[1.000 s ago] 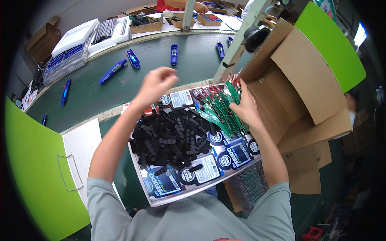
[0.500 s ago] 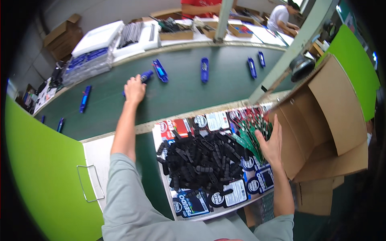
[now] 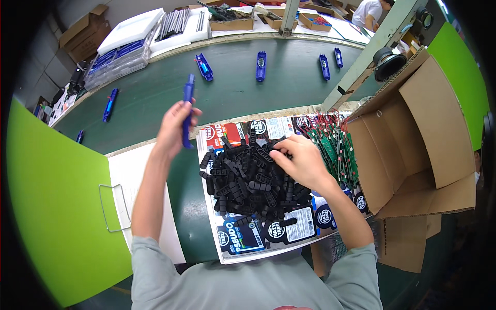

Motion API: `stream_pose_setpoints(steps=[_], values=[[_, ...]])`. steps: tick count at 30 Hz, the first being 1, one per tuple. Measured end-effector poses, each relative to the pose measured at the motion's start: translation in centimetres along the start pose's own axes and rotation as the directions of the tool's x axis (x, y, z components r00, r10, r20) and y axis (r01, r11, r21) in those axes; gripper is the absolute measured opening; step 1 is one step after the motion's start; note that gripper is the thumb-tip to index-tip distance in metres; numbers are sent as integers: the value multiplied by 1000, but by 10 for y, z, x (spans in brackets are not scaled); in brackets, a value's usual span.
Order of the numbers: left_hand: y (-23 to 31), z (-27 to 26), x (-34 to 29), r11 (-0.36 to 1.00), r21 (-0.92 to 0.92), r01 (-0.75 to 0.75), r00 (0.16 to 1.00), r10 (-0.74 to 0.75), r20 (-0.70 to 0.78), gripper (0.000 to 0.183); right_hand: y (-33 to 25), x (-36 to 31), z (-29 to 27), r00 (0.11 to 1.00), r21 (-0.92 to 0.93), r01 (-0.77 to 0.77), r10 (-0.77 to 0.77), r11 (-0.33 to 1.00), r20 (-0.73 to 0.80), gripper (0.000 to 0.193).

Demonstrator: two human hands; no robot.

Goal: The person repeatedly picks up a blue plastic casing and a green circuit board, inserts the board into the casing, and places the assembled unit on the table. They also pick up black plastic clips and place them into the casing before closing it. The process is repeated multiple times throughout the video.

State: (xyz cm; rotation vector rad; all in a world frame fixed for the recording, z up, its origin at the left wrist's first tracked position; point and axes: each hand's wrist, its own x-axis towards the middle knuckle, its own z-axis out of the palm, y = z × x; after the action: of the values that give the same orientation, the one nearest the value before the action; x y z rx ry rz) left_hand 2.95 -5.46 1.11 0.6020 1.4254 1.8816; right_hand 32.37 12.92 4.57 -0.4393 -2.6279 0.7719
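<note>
Now the left hand (image 3: 176, 124) grips a blue stick (image 3: 187, 111) upright over the table (image 3: 155, 93) edge, pulled back from the belt. Right hand (image 3: 299, 163) pinches black clips (image 3: 248, 181), box (image 3: 413, 139) close beside.

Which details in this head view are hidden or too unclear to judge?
- Right hand: its fingertips sink into the pile of black parts, so whether they pinch one is unclear.
- Blue part in the left hand: the grip covers its middle.
- Cardboard box: its flaps hide the inside.
</note>
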Motion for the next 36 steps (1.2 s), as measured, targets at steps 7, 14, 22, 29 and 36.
stream_pose_setpoints(steps=[7,14,22,29,36], values=[[-1,89,-73,924,-338,177,979,-130,158,45,-5,9,12,983,-46,-73,80,996,167,22],[-14,129,-83,938,-305,165,968,-94,233,42,-20,-9,-36,966,176,110,-64,978,-249,27],[-18,147,-88,991,-121,56,968,-24,250,39,-61,8,-52,947,38,173,-155,984,-282,9],[-12,152,-99,999,-29,-27,965,34,260,34,-67,17,-33,885,-279,191,-288,941,-365,8],[-9,165,-104,941,249,-229,968,194,157,25,-72,8,-39,898,-267,65,-173,962,-404,27]])
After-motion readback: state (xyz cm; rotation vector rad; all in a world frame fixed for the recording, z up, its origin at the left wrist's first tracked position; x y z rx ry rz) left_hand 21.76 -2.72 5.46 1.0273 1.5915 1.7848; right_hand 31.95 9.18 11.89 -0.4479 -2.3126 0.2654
